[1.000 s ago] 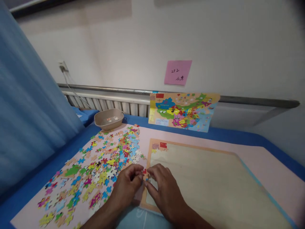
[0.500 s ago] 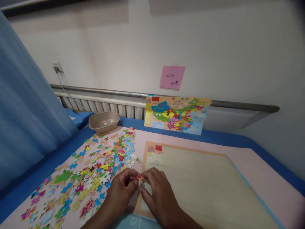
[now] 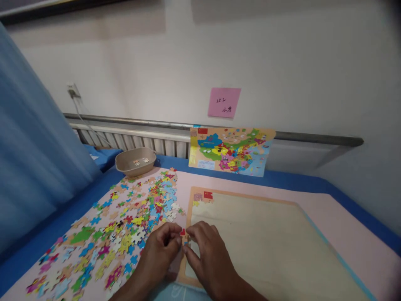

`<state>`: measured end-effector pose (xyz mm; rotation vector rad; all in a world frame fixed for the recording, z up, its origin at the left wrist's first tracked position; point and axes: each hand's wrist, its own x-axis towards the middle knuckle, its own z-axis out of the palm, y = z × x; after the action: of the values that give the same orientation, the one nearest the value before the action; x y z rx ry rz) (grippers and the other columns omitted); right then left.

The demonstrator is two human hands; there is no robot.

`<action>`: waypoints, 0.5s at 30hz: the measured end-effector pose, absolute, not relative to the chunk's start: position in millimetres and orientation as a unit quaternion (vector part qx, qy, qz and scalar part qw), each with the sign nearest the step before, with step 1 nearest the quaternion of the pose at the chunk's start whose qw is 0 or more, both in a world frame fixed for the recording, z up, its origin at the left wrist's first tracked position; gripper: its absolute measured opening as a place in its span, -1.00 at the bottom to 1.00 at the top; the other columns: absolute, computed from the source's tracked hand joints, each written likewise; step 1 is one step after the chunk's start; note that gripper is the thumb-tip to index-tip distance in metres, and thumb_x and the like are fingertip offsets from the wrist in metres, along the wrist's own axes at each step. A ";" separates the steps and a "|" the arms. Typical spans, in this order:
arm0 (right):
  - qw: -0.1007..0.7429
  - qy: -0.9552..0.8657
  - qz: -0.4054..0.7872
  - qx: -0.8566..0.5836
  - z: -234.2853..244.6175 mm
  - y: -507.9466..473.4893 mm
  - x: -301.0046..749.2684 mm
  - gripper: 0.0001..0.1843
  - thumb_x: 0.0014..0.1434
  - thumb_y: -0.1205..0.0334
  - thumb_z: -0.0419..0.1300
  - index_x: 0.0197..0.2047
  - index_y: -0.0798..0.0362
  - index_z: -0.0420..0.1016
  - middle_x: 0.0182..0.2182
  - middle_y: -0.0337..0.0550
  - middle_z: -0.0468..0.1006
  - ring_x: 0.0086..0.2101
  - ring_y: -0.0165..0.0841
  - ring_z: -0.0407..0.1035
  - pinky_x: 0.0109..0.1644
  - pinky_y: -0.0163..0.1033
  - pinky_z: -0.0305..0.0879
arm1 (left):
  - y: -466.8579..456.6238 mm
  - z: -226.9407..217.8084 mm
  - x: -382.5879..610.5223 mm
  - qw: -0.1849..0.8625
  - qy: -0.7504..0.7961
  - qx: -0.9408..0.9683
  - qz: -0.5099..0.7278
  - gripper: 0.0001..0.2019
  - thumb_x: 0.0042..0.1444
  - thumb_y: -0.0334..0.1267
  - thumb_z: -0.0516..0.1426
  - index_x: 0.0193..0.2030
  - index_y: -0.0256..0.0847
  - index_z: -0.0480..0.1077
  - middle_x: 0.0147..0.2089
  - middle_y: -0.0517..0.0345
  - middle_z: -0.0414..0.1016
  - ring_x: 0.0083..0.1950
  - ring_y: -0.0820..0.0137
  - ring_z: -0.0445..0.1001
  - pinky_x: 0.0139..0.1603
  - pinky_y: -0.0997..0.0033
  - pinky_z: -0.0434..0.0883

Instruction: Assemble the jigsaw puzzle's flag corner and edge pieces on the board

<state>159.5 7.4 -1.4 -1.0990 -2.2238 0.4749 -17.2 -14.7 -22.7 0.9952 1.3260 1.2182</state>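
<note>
Between my two hands, over the left border of the puzzle board [image 3: 250, 242], are small jigsaw pieces [image 3: 184, 236] in red, orange and blue. My left hand [image 3: 164, 244] has its thumb and forefinger pinched at their left side. From the right, the curled fingers and thumb of my right hand [image 3: 206, 248] close around the same pieces, partly hiding them. A few joined pieces with a red flag [image 3: 208, 195] fill the board's upper left corner. Many loose jigsaw pieces [image 3: 125, 225] lie spread to the left of my left hand.
A beige basin [image 3: 136, 171] with several pieces inside stands at the back left. A colourful map picture [image 3: 230, 151] leans against the wall below a pink note [image 3: 224, 103]. A blue curtain [image 3: 28, 125] hangs at the left; a metal rail [image 3: 322, 138] runs along the wall.
The view has shifted very slightly. Both hands keep nearly the same hold at the board's left border, and the pieces between them have hardly moved.
</note>
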 end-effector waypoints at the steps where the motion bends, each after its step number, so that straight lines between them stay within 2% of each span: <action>1: 0.301 -0.839 0.181 -0.416 -0.5 7.5 159.7 -0.63 0.16 0.49 0.35 -0.04 -0.04 0.43 -0.12 -0.16 0.54 -0.13 -0.16 0.37 -0.04 -0.05 0.25 | -14.7 -21.5 -16.7 0.520 0.549 0.410 0.511 -0.72 0.03 -0.16 0.34 -0.15 -0.22 0.52 -0.33 0.20 0.55 -0.38 0.45 0.42 -0.37 0.50 0.31; 7: 0.303 -0.845 0.173 -0.404 -1.4 8.5 160.5 -0.67 0.21 0.46 0.34 -0.02 -0.03 0.42 -0.11 -0.11 0.53 -0.12 -0.15 0.37 -0.03 -0.04 0.27 | -15.0 -17.1 -15.9 0.524 0.552 0.389 0.519 -0.68 -0.02 -0.17 0.33 -0.13 -0.24 0.50 -0.34 0.23 0.54 -0.38 0.47 0.41 -0.37 0.51 0.30; 15: 0.305 -0.852 0.151 -0.398 -2.0 8.9 161.0 -0.69 0.21 0.44 0.33 -0.04 -0.03 0.42 -0.13 -0.11 0.54 -0.15 -0.15 0.40 -0.06 -0.05 0.30 | -13.6 -17.0 -15.6 0.495 0.572 0.432 0.491 -0.79 0.09 -0.17 0.22 -0.17 -0.21 0.50 -0.33 0.19 0.52 -0.36 0.41 0.43 -0.34 0.46 0.31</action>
<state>161.0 8.9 -2.0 -1.0529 -2.2552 0.4000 -15.6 -13.6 -17.0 1.0469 1.3860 1.1890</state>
